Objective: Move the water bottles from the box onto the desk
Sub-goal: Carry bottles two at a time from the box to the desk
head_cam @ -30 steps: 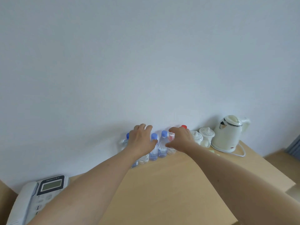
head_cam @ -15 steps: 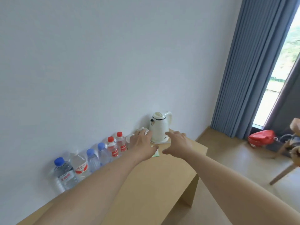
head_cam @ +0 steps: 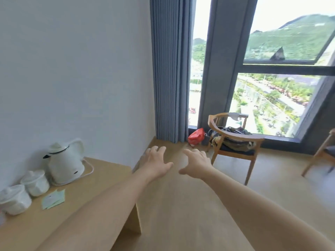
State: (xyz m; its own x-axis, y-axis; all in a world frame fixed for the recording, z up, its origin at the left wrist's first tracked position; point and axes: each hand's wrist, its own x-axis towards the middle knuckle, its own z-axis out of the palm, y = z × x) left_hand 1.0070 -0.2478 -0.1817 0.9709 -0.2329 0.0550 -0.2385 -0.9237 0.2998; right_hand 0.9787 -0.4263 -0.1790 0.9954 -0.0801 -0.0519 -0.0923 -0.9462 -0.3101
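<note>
Both the left hand (head_cam: 157, 164) and right hand (head_cam: 196, 164) hang spread and empty at frame centre, past the table (head_cam: 101, 175) edge at lower left; neither bottles nor box are in view, so neither hand is demonstrably nearer.

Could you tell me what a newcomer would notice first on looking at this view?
Two bare arms stretch forward, the left hand and right hand empty with fingers spread above the pale wooden floor. At lower left, a white electric kettle stands on the light wooden desk by the wall. Beyond, a curved wooden armchair piled with clothes sits before the tall window.
</note>
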